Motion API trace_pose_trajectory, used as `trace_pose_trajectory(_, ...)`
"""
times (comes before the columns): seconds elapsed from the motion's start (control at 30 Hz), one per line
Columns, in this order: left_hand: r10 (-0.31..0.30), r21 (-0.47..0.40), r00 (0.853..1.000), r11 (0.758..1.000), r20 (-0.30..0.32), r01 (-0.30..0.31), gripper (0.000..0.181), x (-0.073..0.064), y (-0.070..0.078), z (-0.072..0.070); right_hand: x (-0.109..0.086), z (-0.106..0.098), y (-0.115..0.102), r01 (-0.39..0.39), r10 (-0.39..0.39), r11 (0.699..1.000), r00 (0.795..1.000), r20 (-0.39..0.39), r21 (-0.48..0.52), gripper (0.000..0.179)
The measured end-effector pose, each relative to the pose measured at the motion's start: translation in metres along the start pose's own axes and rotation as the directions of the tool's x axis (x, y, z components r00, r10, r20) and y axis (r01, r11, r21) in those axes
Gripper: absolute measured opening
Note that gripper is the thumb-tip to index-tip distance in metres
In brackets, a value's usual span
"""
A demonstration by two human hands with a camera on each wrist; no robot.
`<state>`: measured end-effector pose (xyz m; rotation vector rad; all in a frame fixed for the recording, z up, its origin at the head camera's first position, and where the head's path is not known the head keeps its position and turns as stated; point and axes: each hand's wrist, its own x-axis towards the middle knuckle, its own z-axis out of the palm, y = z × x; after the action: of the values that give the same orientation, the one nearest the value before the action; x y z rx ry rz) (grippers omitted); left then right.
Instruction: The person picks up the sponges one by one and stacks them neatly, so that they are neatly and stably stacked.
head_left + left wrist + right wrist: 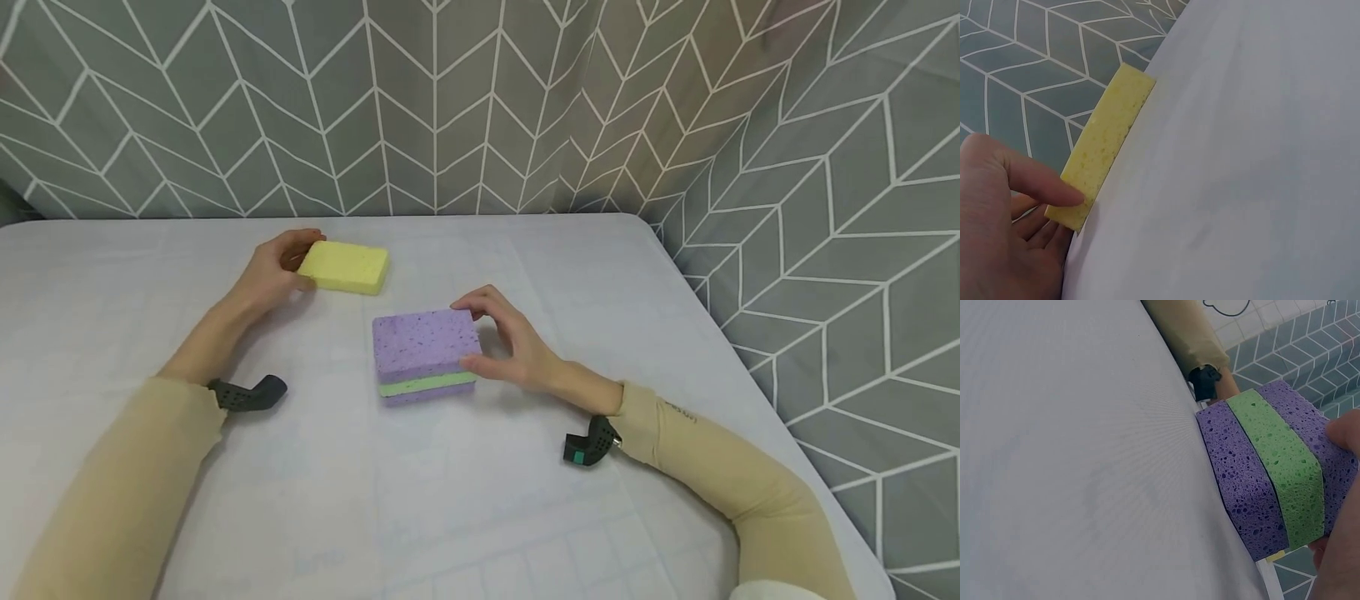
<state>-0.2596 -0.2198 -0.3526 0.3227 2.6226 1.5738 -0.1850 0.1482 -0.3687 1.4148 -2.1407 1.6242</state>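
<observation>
At the far left of the table, my left hand [272,265] pinches the near end of a yellow sponge [345,267] between thumb and fingers; the sponge lies flat. In the left wrist view the thumb presses the long side of the yellow sponge [1107,134]. Nearer the middle stands a stack: a purple sponge [423,340] on top, a thin-looking green sponge [427,384] between, and a lower purple sponge [431,396]. My right hand [519,343] grips the right end of the top purple sponge [1300,415], above the green sponge [1282,469] in the right wrist view.
A white cloth covers the table [315,492]. Behind it and along its right edge hangs a grey curtain [465,108] with white chevron lines. Each wrist wears a dark camera, such as the left wrist camera [249,395].
</observation>
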Motion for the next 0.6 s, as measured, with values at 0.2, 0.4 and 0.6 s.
trace_pose_trajectory(0.2,-0.015,0.011,1.000,1.000,0.014,0.014,0.077,-0.008,-0.001,-0.005,0.000,0.000,-0.001,-0.001,0.001,1.000,1.000,0.006,-0.001,0.062)
trace_pose_trajectory(0.4,-0.021,0.027,1.000,0.999,0.016,0.020,0.077,-0.011,-0.002,-0.007,-0.001,0.000,-0.001,-0.001,0.001,1.000,1.000,0.003,-0.011,0.065)
trace_pose_trajectory(0.6,-0.042,0.043,0.999,0.998,0.026,0.041,0.076,-0.017,-0.001,-0.006,-0.001,0.000,-0.002,-0.007,0.007,1.000,1.000,0.009,-0.001,0.062)
